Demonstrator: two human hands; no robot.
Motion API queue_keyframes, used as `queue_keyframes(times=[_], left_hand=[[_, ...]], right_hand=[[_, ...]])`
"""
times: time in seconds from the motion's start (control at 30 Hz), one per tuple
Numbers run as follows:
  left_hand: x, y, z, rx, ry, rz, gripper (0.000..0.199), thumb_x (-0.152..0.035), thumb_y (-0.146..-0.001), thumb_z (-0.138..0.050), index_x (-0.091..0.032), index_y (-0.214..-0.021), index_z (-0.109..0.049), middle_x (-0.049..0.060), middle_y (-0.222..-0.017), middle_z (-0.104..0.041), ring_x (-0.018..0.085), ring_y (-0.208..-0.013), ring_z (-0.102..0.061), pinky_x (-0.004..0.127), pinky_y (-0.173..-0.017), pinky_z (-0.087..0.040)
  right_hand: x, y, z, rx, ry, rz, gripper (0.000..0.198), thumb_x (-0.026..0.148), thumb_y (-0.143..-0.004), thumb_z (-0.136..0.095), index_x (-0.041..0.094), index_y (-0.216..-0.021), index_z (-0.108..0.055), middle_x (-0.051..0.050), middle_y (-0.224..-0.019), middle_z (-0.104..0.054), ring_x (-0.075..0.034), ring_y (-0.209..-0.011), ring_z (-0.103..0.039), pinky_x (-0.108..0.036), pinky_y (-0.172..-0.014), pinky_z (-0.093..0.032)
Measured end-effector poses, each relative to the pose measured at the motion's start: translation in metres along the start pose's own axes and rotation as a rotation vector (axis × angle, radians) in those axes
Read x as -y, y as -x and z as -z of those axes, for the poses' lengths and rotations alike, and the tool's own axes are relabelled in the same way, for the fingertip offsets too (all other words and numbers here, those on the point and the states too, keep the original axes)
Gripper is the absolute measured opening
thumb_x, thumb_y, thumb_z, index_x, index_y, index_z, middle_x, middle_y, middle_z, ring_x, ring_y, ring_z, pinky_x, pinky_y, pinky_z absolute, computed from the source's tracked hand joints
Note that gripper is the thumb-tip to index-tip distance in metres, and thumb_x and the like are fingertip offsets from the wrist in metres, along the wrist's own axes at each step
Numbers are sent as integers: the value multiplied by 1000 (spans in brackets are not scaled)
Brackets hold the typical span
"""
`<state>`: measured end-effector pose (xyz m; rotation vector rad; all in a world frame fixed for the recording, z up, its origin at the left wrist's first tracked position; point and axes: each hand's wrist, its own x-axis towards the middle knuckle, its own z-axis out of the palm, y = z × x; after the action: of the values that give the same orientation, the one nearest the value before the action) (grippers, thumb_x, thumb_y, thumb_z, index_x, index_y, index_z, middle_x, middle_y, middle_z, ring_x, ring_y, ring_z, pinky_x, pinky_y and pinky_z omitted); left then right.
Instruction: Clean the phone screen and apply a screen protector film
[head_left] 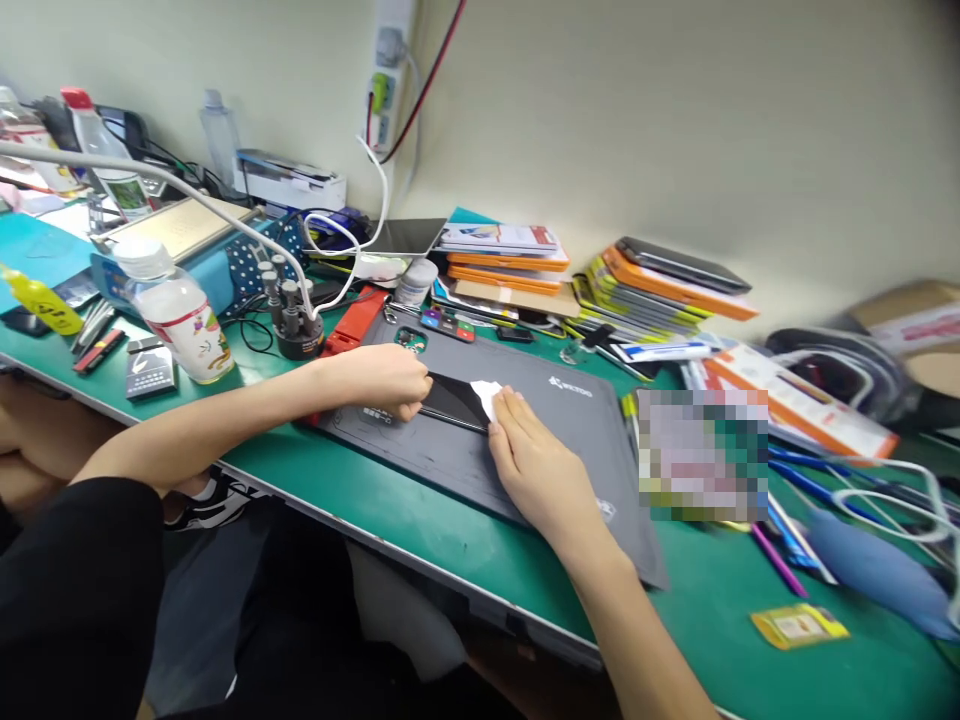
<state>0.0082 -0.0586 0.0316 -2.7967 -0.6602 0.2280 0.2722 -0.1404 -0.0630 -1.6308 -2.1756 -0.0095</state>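
Note:
A dark, flat phone (452, 402) lies on the grey work mat (480, 470). My left hand (381, 378) is closed at the phone's left end, its fingers curled round that edge. Over the phone's right end, my right hand (536, 455) presses a white tissue (486, 396) with its fingers held together. Part of the tissue is hidden beneath those fingers. A small green circuit board (412, 340) lies on the mat just beyond my left hand.
A screwdriver stand (296, 325) and a drink bottle (180, 320) stand left of the mat. Behind it are stacked orange-edged boxes (510, 262) and more boxes (652, 290). A blue blower bulb (877, 570) and a yellow packet (799, 626) lie right.

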Motion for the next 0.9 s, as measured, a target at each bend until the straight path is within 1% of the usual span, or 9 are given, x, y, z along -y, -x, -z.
queue_keyframes(times=[0.1,0.17,0.27,0.37,0.47,0.57,0.67,0.8,0.9], left_hand=[[0,-1,-6,-31,2,17,17,-16,-95,-67,-9,-99,-83,15,-94,-86,25,-65,-73,39,-56,-34],[0,-1,-7,-22,9,19,19,-17,-97,-67,-9,-100,-84,16,-97,-86,25,-65,-73,39,-56,-35],[-1,-1,-6,-8,22,16,21,-17,-98,-65,-10,-101,-85,16,-100,-87,25,-67,-73,39,-58,-38],[-2,-2,-6,-7,27,8,21,-16,-95,-66,-9,-101,-85,16,-100,-86,25,-68,-73,39,-59,-39],[-2,-2,-7,-20,26,8,21,-15,-94,-67,-9,-101,-85,16,-96,-86,27,-68,-73,40,-59,-40],[-2,-2,-10,-44,33,18,20,-15,-93,-68,-10,-99,-85,16,-96,-86,26,-67,-73,40,-59,-42],[-2,-2,-11,-47,40,17,20,-16,-94,-67,-10,-99,-86,16,-97,-86,26,-67,-74,40,-59,-42],[-1,-2,-11,-30,35,24,23,-14,-94,-65,-9,-103,-86,17,-98,-86,27,-67,-74,40,-60,-43],[-1,-2,-12,-39,38,26,21,-15,-93,-67,-9,-100,-85,17,-96,-86,27,-67,-74,39,-60,-42]], right_hand=[[-2,3,-3,14,4,18,67,46,-119,-30,9,-166,-59,-20,-171,-58,-34,-161,-56,-57,-130,-52],[-3,6,-5,32,14,38,70,50,-119,-30,7,-168,-56,-22,-174,-54,-36,-162,-53,-59,-133,-48],[0,17,-5,44,32,64,75,54,-119,-29,5,-172,-49,-23,-178,-47,-37,-167,-46,-61,-137,-40],[4,28,-5,51,40,76,76,57,-119,-29,7,-176,-42,-22,-181,-44,-37,-169,-41,-62,-139,-37],[8,34,-6,48,49,74,81,60,-119,-29,5,-177,-39,-24,-182,-41,-38,-170,-39,-63,-139,-36],[11,33,-9,46,60,68,92,69,-116,-31,1,-178,-35,-28,-183,-36,-41,-172,-35,-64,-139,-36],[14,31,-11,42,62,72,101,77,-112,-34,0,-179,-30,-30,-183,-34,-43,-172,-33,-67,-139,-34],[20,28,-10,42,50,84,103,78,-112,-32,0,-179,-31,-32,-182,-36,-43,-172,-34,-69,-139,-31],[25,27,-9,42,33,84,105,79,-112,-29,-2,-178,-31,-33,-181,-37,-44,-172,-34,-70,-139,-30]])
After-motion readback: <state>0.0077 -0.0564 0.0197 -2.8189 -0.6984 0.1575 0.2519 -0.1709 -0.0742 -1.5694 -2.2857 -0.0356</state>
